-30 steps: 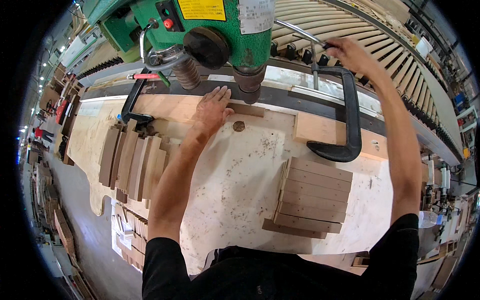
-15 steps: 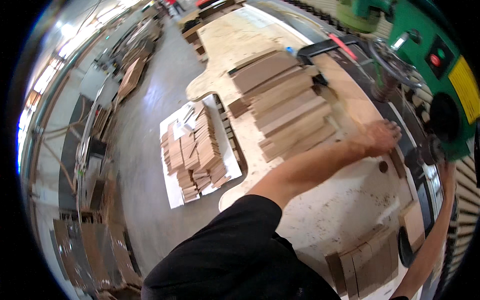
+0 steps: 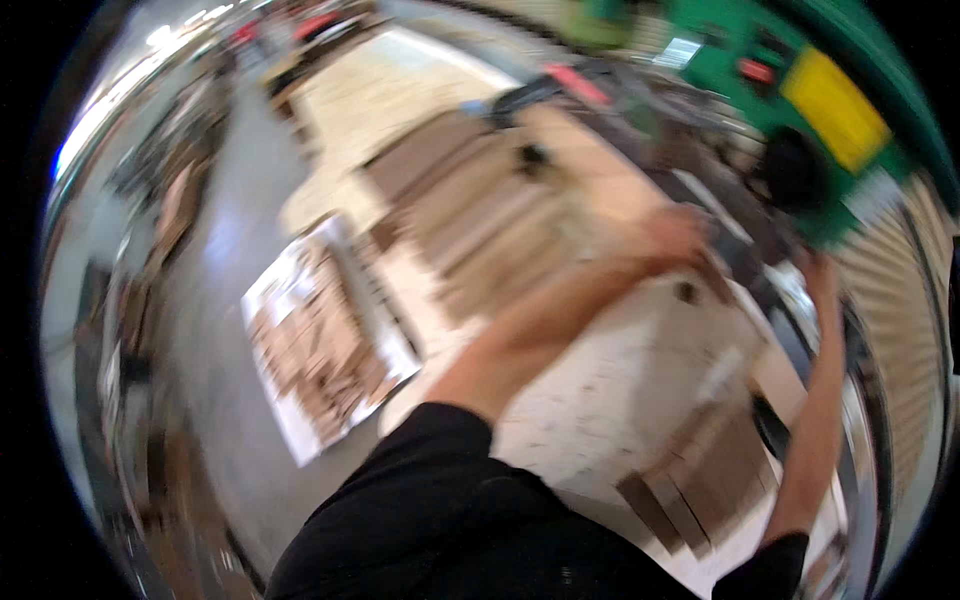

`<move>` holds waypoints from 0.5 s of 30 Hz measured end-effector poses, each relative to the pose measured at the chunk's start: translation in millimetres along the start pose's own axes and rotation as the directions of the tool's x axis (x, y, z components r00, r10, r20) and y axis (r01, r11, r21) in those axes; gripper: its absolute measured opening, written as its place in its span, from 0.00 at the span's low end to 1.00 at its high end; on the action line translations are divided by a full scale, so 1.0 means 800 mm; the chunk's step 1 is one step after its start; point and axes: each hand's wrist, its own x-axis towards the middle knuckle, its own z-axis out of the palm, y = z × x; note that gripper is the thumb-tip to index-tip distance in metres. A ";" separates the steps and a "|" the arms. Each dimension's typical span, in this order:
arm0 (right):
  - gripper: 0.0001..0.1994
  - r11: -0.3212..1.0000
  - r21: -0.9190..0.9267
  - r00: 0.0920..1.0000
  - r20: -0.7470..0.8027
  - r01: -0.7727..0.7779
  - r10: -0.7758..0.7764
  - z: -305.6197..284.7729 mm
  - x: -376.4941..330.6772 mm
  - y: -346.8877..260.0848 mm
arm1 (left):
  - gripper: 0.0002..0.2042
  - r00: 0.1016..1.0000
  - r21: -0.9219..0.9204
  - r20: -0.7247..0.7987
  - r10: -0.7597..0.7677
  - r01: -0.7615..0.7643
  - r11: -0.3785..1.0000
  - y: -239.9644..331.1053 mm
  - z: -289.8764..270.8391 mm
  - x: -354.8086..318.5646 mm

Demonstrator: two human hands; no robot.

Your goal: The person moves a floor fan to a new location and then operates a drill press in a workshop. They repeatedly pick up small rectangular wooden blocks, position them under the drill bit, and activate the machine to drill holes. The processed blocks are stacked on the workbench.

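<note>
Motion blur softens the whole view. My left hand [image 3: 678, 236] reaches across the pale workbench [image 3: 570, 430] to the edge of the machine's bed; its fingers are smeared, and whether they grip the wood there is unclear. Farther right, my right hand [image 3: 818, 276] is at the machine's lower side, below a black round part [image 3: 795, 168] of the green machine [image 3: 870, 55]. Its fingers are blurred and partly hidden. Left of my left hand, several brown wooden slats [image 3: 470, 215] lie side by side. A light wooden board [image 3: 590, 150] lies along the bench beside them.
Near me stands a group of upright-edged wooden blocks [image 3: 700, 485] on the bench. To the left, small wood pieces [image 3: 315, 340] are heaped on a white sheet [image 3: 300, 440] over the grey floor [image 3: 205, 300]. A red bar [image 3: 577, 84] lies toward the machine's far side.
The view has swung, so bench, slats and machine all appear farther left. Both hands stay by the machine, the left still at its bed edge, the right still at its lower side.
</note>
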 end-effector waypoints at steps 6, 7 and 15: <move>0.21 0.990 0.134 0.959 -0.283 0.041 -0.001 -0.194 -0.151 -0.026 | 0.27 0.957 0.079 -0.184 -0.225 0.242 0.967 0.056 -0.045 -0.001; 0.21 0.975 0.220 0.968 -0.248 0.020 0.036 -0.224 -0.166 -0.036 | 0.23 0.958 0.126 -0.195 -0.212 0.238 0.963 0.061 -0.044 -0.001; 0.18 0.983 0.133 0.881 -0.471 0.124 -0.047 -0.281 -0.175 -0.041 | 0.12 0.918 -0.058 -0.375 -0.131 0.118 0.991 0.093 0.008 -0.012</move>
